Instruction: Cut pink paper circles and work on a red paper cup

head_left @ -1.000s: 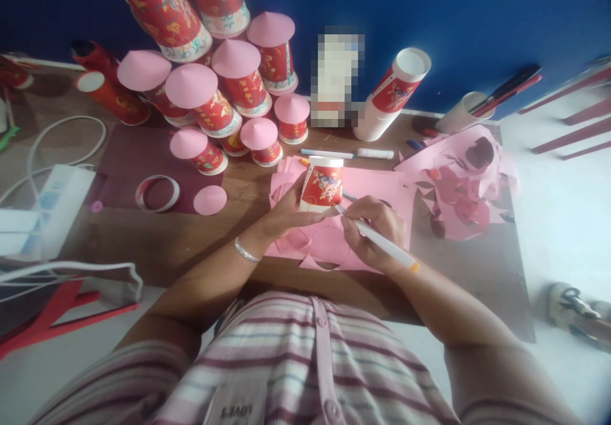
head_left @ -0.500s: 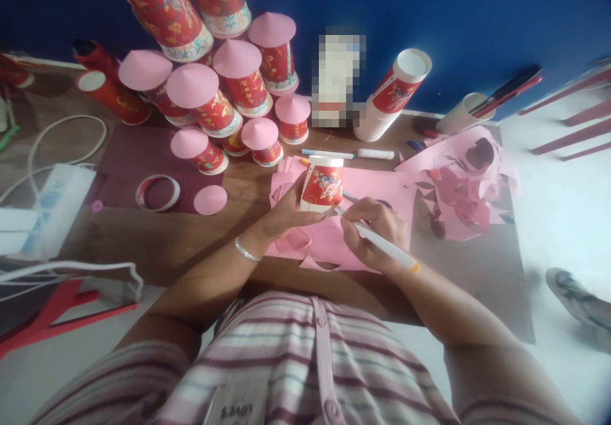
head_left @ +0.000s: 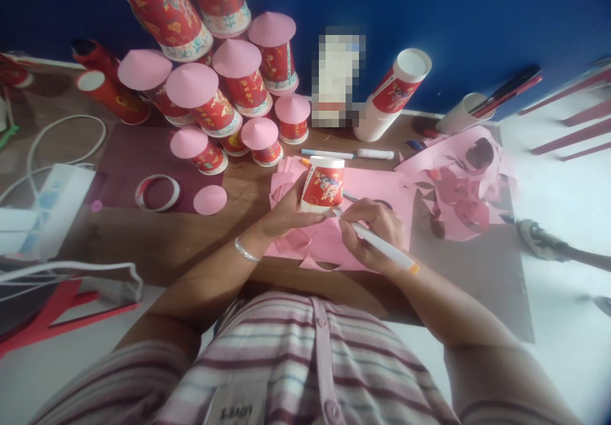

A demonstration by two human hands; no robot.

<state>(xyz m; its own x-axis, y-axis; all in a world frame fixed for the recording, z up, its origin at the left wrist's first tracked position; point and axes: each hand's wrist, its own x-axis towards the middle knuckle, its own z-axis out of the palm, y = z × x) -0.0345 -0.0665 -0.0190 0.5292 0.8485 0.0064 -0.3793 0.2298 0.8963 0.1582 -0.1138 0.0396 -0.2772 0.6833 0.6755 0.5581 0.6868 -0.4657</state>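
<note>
A red and white paper cup (head_left: 325,183) with a printed figure is gripped from its left side by my left hand (head_left: 281,217). My right hand (head_left: 375,229) is closed round a white marker pen (head_left: 386,247) with an orange end, its tip at the cup's lower rim. Under both hands lie pink paper sheets (head_left: 391,189) with cut edges. Just behind the cup rest a blue and white marker (head_left: 328,154) and a white marker (head_left: 375,154).
Red cups with pink cone tops (head_left: 260,135) stand at the back left. Stacked cups (head_left: 396,94) and a pen holder (head_left: 461,114) stand along the blue wall. Pink paper scraps (head_left: 470,209) lie right, a tape roll (head_left: 157,193) left. A person's shoe (head_left: 539,239) shows beyond the table.
The cup and the pen have shifted only very slightly. At the right, another person's foot has moved left, nearer the table edge.
</note>
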